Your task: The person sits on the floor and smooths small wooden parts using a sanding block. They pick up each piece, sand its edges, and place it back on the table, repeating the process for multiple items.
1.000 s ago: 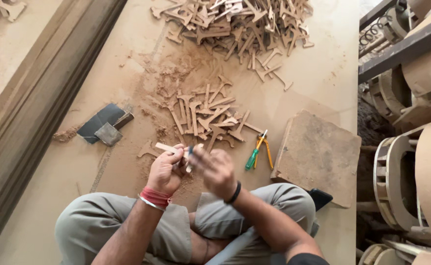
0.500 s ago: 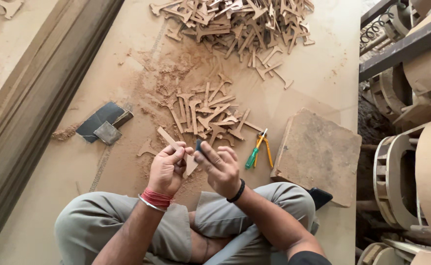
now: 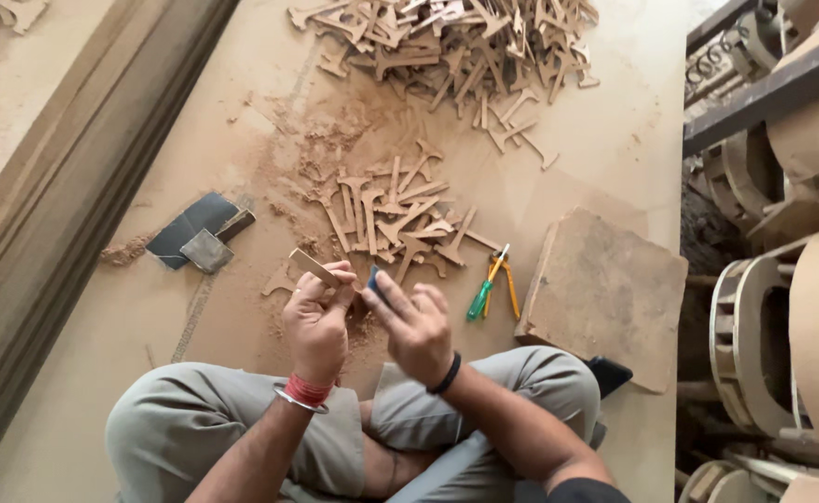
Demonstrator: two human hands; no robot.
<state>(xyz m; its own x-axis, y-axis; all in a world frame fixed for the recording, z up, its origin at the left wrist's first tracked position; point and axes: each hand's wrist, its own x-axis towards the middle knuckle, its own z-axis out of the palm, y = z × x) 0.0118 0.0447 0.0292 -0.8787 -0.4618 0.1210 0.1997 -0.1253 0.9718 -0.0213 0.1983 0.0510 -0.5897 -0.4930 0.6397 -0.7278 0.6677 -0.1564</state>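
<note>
**Sanding a Small Wooden Piece on the Workshop Floor**

Dusty brown board [image 3: 149,307] covers the floor where I sit cross-legged, my grey trousers filling the bottom of the view. My left hand [image 3: 316,321] is curled closed around a small flat wooden piece [image 3: 313,266], thumb and fingertips pinching its near end so the rest sticks out up and to the left, tilted. A red band and a metal bangle ring that wrist. My right hand [image 3: 419,326] sits just beside the left, its fingers bent and pressed shut on a small dark blue scrap of sandpaper [image 3: 373,278], which meets the wooden piece right where my left fingers grip it. A black band circles my right wrist.

Loose sawdust [image 3: 316,158] lies spread in front of my hands. Just past it is a small heap of cut wooden shapes [image 3: 400,219], and farther off, near the top, a much bigger pile of the same shapes [image 3: 456,42]. To my right, near my knee, lie green-handled pliers [image 3: 486,289] with an orange grip, just beside a square worn slab [image 3: 605,293]. To my left, well apart from my hands, lie dark sheets of sandpaper [image 3: 195,228]. Along the far left runs a long moulded wooden beam [image 3: 65,205], and curved wooden frames [image 3: 764,326] stack up on the right edge.
</note>
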